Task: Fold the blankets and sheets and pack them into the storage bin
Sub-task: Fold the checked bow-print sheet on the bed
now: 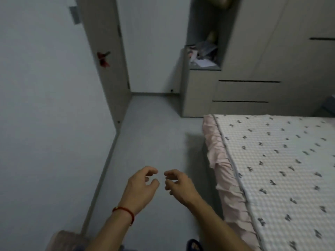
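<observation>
- Both hands are being held out over the floor at lower centre of the frame: the left hand [140, 185] and the right hand [178, 183] are loosely curled, fingertips near each other but apart, and nothing is being gripped.
- A patterned sheet [282, 165] is lying flat on the bed at right, with a pink ruffled skirt [220, 167] hanging below its edge.
- No storage bin is being shown in view; its place cannot be told.
- A risk is being judged: with the hands well apart from the sheet, a one-cornered grab could be made, so the cloth would be dragged and bunched rather than folded.
- The slipper [194, 246] at the bottom edge could be tripped on.
</observation>
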{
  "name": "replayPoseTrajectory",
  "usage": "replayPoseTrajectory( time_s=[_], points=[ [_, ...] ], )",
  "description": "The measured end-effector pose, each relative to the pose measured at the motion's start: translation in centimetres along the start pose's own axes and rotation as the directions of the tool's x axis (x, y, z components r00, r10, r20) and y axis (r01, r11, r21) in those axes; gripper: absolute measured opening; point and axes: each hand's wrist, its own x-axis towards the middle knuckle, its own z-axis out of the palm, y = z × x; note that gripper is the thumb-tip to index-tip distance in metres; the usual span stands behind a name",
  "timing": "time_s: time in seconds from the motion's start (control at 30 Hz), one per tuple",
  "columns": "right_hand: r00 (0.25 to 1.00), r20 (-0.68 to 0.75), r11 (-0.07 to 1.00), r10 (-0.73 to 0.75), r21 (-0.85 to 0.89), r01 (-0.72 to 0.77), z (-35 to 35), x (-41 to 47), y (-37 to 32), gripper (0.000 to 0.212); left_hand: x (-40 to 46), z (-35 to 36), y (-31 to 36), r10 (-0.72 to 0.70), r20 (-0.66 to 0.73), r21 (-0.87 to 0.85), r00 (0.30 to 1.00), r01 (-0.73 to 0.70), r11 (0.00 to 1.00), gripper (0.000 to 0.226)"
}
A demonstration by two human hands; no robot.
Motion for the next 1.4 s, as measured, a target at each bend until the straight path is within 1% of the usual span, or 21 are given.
replayPoseTrajectory(
  time_s=[0.07, 0.13, 0.2, 0.33, 0.4, 0.47, 0.57, 0.63, 0.67, 0.73, 0.8, 0.83, 0.9, 0.97, 1.03, 1.07, 1.1, 1.2, 1.27, 1.33, 1.4],
  points=[
    [0.992, -0.112, 0.995, 0.058, 0.083, -0.049, -5.2, 1.9, 1.8, 0.025, 3.8, 3.2, 3.9, 0.057, 0.082, 0.038, 0.995, -0.061, 0.997, 0.022],
    [0.969, -0.212, 0.977, 0.129, 0.196, -0.087, -11.4, 3.7, 5.0, 0.018, 8.3, 8.4, 8.1, 0.103, 0.193, 0.067, 0.976, -0.118, 0.991, 0.022],
    [0.948, -0.258, 0.959, 0.187, 0.257, -0.119, -14.7, 4.4, 6.8, 0.017, 10.4, 11.2, 10.8, 0.113, 0.256, 0.071, 0.96, -0.135, 0.988, 0.023],
    [0.864, -0.377, 0.9, 0.334, 0.4, -0.174, -22.8, 6.2, 10.4, 0.017, 15.7, 18.4, 16.3, 0.125, 0.388, 0.1, 0.913, -0.177, 0.979, 0.026],
    [0.83, -0.402, 0.874, 0.388, 0.446, -0.192, -25.9, 7.3, 11.1, 0.017, 18.5, 21.1, 18.0, 0.156, 0.43, 0.092, 0.889, -0.216, 0.972, 0.028],
    [0.8, -0.427, 0.858, 0.422, 0.472, -0.2, -28.0, 8.7, 11.9, 0.025, 21.1, 23.3, 19.2, 0.171, 0.466, 0.087, 0.868, -0.237, 0.968, 0.028],
    [0.779, -0.427, 0.845, 0.459, 0.48, -0.235, -29.4, 11.2, 12.1, 0.018, 25.6, 25.7, 19.8, 0.178, 0.524, 0.076, 0.833, -0.254, 0.964, 0.025],
    [0.769, -0.432, 0.843, 0.471, 0.477, -0.249, -30.4, 13.1, 11.8, 0.019, 28.5, 27.0, 20.1, 0.165, 0.563, 0.072, 0.81, -0.247, 0.966, 0.023],
    [0.746, -0.455, 0.84, 0.485, 0.481, -0.253, -31.3, 15.4, 11.9, 0.019, 31.6, 28.2, 20.1, 0.177, 0.591, 0.059, 0.787, -0.261, 0.964, 0.022],
    [0.724, -0.476, 0.842, 0.499, 0.462, -0.278, -32.6, 17.3, 11.6, 0.017, 34.9, 29.6, 20.4, 0.181, 0.627, 0.05, 0.758, -0.271, 0.961, 0.022],
    [0.675, -0.528, 0.839, 0.516, 0.471, -0.273, -33.7, 19.8, 11.3, 0.016, 38.8, 31.3, 21.0, 0.188, 0.681, 0.036, 0.708, -0.288, 0.957, 0.024],
    [0.632, -0.558, 0.827, 0.537, 0.494, -0.267, -34.2, 21.5, 11.3, 0.016, 41.4, 32.3, 21.3, 0.175, 0.728, 0.045, 0.663, -0.3, 0.953, 0.025],
    [0.574, -0.569, 0.797, 0.589, 0.528, -0.294, -34.9, 22.7, 10.8, 0.016, 44.4, 33.8, 22.0, 0.132, 0.792, 0.074, 0.596, -0.309, 0.948, 0.024],
    [0.505, -0.586, 0.765, 0.633, 0.572, -0.294, -35.0, 24.5, 10.7, 0.017, 47.8, 35.2, 22.3, 0.126, 0.845, 0.088, 0.519, -0.367, 0.926, 0.022],
    [0.44, -0.601, 0.738, 0.667, 0.611, -0.285, -35.2, 27.2, 11.5, 0.017, 52.1, 36.8, 22.8, 0.098, 0.864, 0.105, 0.494, -0.368, 0.924, 0.017],
    [0.42, -0.587, 0.715, 0.692, 0.636, -0.289, -35.1, 28.3, 11.9, 0.018, 53.9, 37.5, 22.9, 0.076, 0.872, 0.121, 0.483, -0.365, 0.923, 0.015],
    [0.413, -0.568, 0.694, 0.712, 0.659, -0.29, -35.1, 29.5, 12.2, 0.018, 55.5, 38.1, 22.9, 0.057, 0.874, 0.141, 0.483, -0.363, 0.921, 0.014],
    [0.427, -0.509, 0.647, 0.747, 0.704, -0.293, -36.0, 34.4, 13.6, 0.017, 60.6, 39.7, 21.8, -0.029, 0.878, 0.214, 0.479, -0.336, 0.917, 0.017],
    [0.432, -0.5, 0.638, 0.751, 0.718, -0.279, -37.3, 38.3, 14.4, 0.017, 64.1, 40.8, 21.1, -0.084, 0.861, 0.268, 0.502, -0.307, 0.913, 0.017],
    [0.469, -0.487, 0.64, 0.737, 0.725, -0.253, -38.9, 42.4, 15.4, 0.016, 67.6, 42.0, 20.4, -0.136, 0.831, 0.326, 0.539, -0.274, 0.905, 0.012],
    [0.522, -0.44, 0.632, 0.731, 0.725, -0.275, -41.0, 47.1, 16.5, 0.017, 71.6, 43.1, 19.9, -0.199, 0.789, 0.405, 0.582, -0.248, 0.88, 0.003]
  ],
)
